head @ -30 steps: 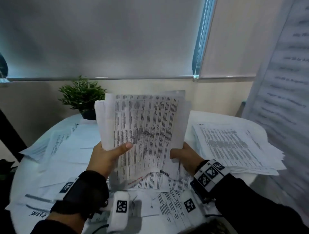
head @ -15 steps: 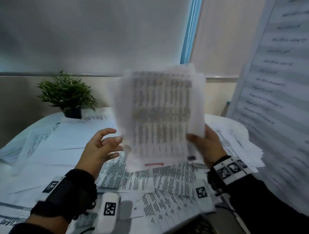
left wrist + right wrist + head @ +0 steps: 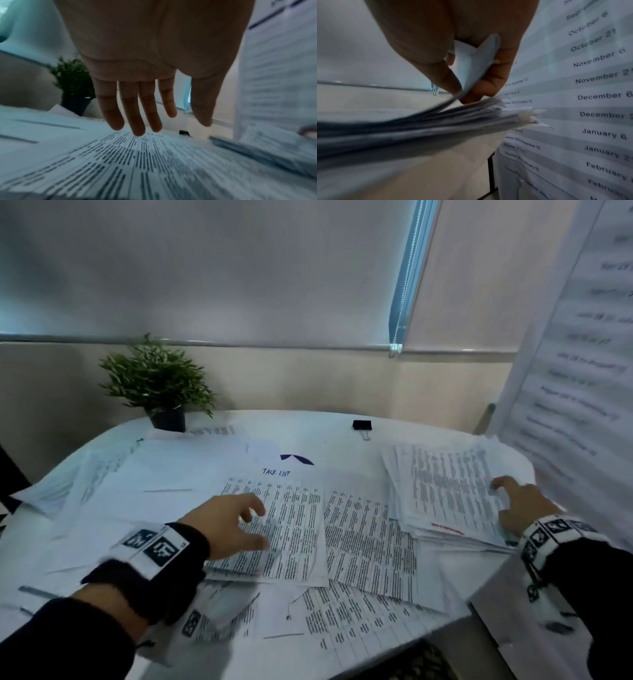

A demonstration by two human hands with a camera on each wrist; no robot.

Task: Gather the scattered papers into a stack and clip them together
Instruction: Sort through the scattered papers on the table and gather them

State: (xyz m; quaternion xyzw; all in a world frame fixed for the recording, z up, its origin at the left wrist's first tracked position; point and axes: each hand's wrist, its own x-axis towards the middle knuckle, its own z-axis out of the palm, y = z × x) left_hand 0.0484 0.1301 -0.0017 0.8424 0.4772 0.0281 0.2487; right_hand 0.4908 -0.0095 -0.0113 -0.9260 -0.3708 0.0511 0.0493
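Loose printed sheets (image 3: 291,529) lie scattered over the round white table (image 3: 308,433). My left hand (image 3: 257,525) hovers just above one printed sheet (image 3: 137,162) with fingers (image 3: 142,121) straight and spread, holding nothing. At the table's right lies an uneven paper stack (image 3: 445,491). My right hand (image 3: 500,491) holds its right edge; in the right wrist view the thumb and fingers pinch the top sheets (image 3: 471,65) of the paper stack (image 3: 419,128). A black binder clip (image 3: 362,425) sits alone at the far side of the table.
A small potted plant (image 3: 157,381) stands at the table's back left. A tall printed date chart (image 3: 582,371) hangs close on the right, next to my right hand. Blank white sheets (image 3: 154,474) cover the left part of the table.
The bundle that both hands held upright has gone right and down onto the right stack. My left hand let go of it and dropped over the loose sheets in the middle.
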